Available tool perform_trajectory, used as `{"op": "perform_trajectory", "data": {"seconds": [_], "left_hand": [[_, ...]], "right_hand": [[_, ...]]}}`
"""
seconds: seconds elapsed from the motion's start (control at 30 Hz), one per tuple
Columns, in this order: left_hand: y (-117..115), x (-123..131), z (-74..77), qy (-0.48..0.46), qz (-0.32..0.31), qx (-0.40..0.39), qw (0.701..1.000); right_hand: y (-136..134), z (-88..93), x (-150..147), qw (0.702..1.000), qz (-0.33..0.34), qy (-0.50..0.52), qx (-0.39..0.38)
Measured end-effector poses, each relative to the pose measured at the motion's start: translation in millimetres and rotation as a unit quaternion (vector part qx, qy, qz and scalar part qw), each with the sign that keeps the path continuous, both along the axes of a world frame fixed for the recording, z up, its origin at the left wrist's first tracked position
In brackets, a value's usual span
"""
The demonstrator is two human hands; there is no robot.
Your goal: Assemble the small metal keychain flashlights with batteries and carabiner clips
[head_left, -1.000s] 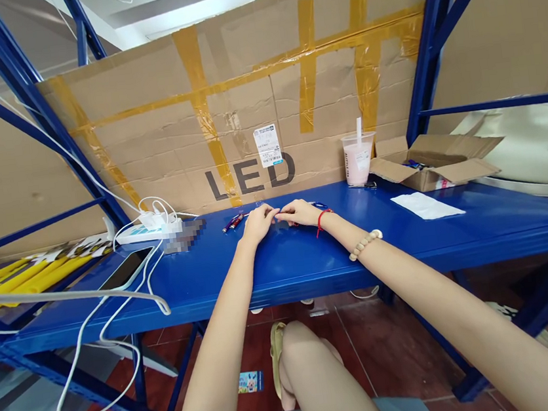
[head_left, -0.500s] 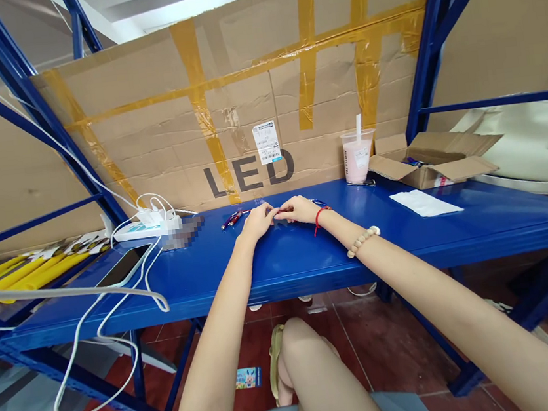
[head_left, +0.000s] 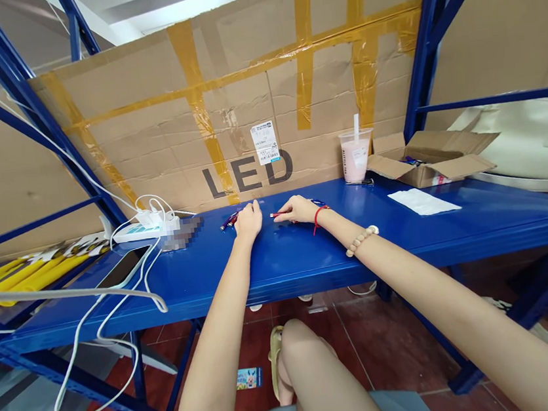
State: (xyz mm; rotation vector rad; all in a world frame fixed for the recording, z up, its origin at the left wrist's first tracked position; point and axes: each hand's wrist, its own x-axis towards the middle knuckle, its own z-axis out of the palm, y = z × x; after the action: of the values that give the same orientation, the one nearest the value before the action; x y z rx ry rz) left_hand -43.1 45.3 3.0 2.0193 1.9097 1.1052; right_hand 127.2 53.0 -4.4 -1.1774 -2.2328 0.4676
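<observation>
Both my arms reach out over the blue metal shelf (head_left: 290, 263). My right hand (head_left: 299, 210) is closed on a thin red pen (head_left: 279, 214) whose tip points left. My left hand (head_left: 248, 220) rests on the shelf a little to the left, fingers curled, beside two dark red pens (head_left: 229, 221) that lie near its fingertips. Whether the left hand touches them I cannot tell. A red string and a bead bracelet (head_left: 362, 240) are on my right wrist.
A taped cardboard sheet marked LED (head_left: 242, 103) stands behind. A pink drink cup (head_left: 356, 156), an open carton (head_left: 430, 160) and white paper (head_left: 423, 201) sit at right. A power strip (head_left: 141, 230), white cables, a phone (head_left: 123, 267) and yellow parts (head_left: 19, 274) lie at left.
My hands were together around the red pen. The left hand has let go and moved left toward the two dark red pens; the right hand keeps the pen.
</observation>
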Motion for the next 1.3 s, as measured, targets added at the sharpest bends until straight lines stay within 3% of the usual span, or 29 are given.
{"op": "perform_trajectory", "data": {"seconds": [0.23,0.47,0.67,0.83,1.07,1.3], "left_hand": [[9.0,2.1,-3.4,-0.160,-0.071,-0.018,0.984],[0.9,-1.0,-0.3,-0.038,0.064,0.035,0.997],[10.7,0.8,-2.9,-0.160,-0.032,-0.003,0.987],[11.2,3.3,-0.6,-0.204,-0.057,0.000,0.977],[9.9,1.8,-1.2,-0.151,-0.056,0.026,0.987],[8.9,-0.1,-4.4,-0.036,-0.066,0.039,0.996]], "right_hand": [[2.5,-0.7,0.1,0.999,0.016,-0.016,0.043],[-0.5,2.8,0.7,0.995,-0.035,-0.044,0.080],[-5.0,5.5,-1.1,0.995,-0.040,-0.045,0.085],[-3.3,4.7,0.1,0.994,-0.051,-0.044,0.089],[-0.9,3.2,-0.2,0.994,-0.026,-0.042,0.094],[0.3,2.1,-1.1,0.994,-0.017,-0.035,0.106]]}}
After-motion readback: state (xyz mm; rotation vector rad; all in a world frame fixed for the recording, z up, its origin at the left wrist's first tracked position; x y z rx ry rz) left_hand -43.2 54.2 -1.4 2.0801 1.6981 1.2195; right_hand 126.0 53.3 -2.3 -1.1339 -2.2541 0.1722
